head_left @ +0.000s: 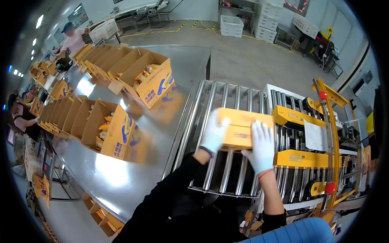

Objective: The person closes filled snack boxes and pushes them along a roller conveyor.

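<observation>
A closed yellow cardboard box [238, 128] rests on the metal rollers in front of me, its top flaps folded together. My left hand [214, 133], in a white glove and slightly blurred, grips the box's left end. On the right end lies my right hand [260, 148], also gloved, with fingers stretched over the top and the thumb low by the near side. The box sits between both hands, just before the yellow side guides [300, 158] of the machine. Its underside is hidden.
A steel table [170, 133] on the left carries two rows of open cartons [156, 87] filled with small packs. Yellow frame posts with red knobs [330, 188] stand at the right. A person in pale clothing [73, 38] works at the table's far end. White crates [231, 26] stand behind.
</observation>
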A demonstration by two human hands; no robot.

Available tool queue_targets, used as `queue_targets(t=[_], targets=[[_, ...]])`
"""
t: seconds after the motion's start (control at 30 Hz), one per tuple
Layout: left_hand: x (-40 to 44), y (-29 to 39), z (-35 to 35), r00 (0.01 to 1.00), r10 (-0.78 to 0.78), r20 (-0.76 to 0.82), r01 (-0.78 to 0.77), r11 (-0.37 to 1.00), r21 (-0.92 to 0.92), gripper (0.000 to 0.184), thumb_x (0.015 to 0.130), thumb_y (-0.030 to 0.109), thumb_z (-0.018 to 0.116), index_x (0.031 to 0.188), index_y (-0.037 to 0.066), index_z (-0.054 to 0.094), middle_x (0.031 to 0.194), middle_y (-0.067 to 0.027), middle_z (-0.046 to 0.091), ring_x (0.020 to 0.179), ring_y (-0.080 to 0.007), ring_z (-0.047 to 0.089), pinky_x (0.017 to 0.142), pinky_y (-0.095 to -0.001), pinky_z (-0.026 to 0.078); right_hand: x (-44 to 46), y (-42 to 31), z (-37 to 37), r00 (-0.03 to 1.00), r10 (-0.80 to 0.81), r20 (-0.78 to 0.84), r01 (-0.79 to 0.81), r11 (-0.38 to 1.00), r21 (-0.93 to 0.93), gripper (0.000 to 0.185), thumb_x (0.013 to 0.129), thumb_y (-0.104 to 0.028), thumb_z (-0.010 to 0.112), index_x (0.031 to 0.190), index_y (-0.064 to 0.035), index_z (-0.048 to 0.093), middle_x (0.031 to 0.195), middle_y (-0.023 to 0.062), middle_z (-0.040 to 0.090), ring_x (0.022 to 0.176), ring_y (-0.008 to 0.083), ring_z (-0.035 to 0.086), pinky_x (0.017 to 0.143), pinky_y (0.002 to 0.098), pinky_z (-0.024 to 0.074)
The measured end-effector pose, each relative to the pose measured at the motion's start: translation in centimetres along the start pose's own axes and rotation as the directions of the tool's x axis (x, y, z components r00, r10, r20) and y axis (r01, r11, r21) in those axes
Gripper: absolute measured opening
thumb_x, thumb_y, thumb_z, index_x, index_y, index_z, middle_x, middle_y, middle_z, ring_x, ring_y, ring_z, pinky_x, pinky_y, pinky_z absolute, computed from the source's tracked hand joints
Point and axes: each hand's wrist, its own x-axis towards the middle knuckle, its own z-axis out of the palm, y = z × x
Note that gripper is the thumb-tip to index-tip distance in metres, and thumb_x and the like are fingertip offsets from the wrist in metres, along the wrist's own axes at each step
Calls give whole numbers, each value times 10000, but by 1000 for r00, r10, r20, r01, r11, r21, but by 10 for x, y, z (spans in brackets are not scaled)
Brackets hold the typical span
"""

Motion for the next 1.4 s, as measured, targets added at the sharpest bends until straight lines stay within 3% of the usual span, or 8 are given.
queue_targets(t=[0.17, 0.37, 0.53, 0.73, 0.8, 0.9, 1.2, 1.4], targets=[[11, -22, 26, 516, -228, 825, 178, 971, 157, 532, 1038, 393, 585, 1399, 2, 587, 1253, -168, 678, 1173, -287, 648, 1017, -375, 504, 27, 47, -1, 994, 68, -85, -68, 998, 3, 1094, 670, -359, 909, 1540, 11, 357, 1570, 188, 423, 1493, 354, 343, 1263, 479, 223], [7, 56, -165, 827, 459, 324, -415, 110, 903, 403, 847, 202, 693, 1191, 20, 590, 1223, -153, 613, 1149, -359, 546, 975, -472, 429, -3, 87, 7, 980, 135, -144, -130, 990, 46, 890, 753, -229, 800, 1517, 0, 408, 1554, 198, 446, 1483, 372, 361, 1255, 475, 234], [-74, 36, -304, 874, -48, -483, 484, 162, 860, 347, 914, 299, 702, 1121, 45, 590, 1004, -147, 734, 913, -359, 709, 807, -469, 544, -9, 89, 15, 981, 56, -188, -77, 991, -109, 462, 768, -10, 647, 1229, -40, 660, 1434, 154, 576, 1421, 385, 431, 1219, 464, 303], [-73, 72, -245, 997, -37, 72, -39, 564, 825, 375, 977, 316, 639, 1147, -17, 606, 916, -232, 717, 873, -381, 720, 808, -446, 560, -15, -89, -21, 913, -393, -109, 367, 675, 641, 432, 799, -150, 729, 1187, -11, 599, 1163, 194, 646, 1114, 380, 622, 998, 465, 495], [-67, 77, -246, 990, -98, 102, 85, 989, 122, 398, 989, 166, 631, 1337, -22, 591, 1129, -126, 697, 997, -233, 709, 914, -335, 543, -23, -125, -34, 825, -540, -165, 509, 585, 631, 717, 780, -345, 813, 1368, -22, 561, 1387, 184, 582, 1329, 352, 520, 1149, 490, 380], [-65, 80, -257, 928, 316, -199, -92, 709, 699, 354, 949, 155, 700, 1256, -14, 654, 1299, -190, 653, 1209, -292, 622, 1043, -372, 483, -30, -136, -32, 877, -451, -164, 466, 718, 517, 724, 809, -364, 790, 1410, -44, 544, 1454, 142, 543, 1403, 314, 448, 1216, 508, 288], [-12, 6, -229, 845, 274, 459, -527, 284, 801, 256, 951, 288, 659, 897, 39, 688, 914, -153, 624, 930, -372, 574, 850, -458, 483, 25, -118, 9, 927, -362, -96, 270, 470, 840, 334, 886, -248, 741, 1176, -84, 726, 1114, 115, 736, 1062, 320, 677, 1039, 406, 464], [-13, -31, -225, 957, 271, -103, -152, 771, 618, 478, 862, 288, 819, 1194, 25, 598, 1200, -134, 579, 1161, -284, 565, 1014, -382, 470, 34, -154, -39, 931, -237, -276, 305, 923, 234, 873, 725, -313, 844, 1469, -35, 481, 1487, 173, 456, 1403, 395, 397, 1207, 514, 309]])
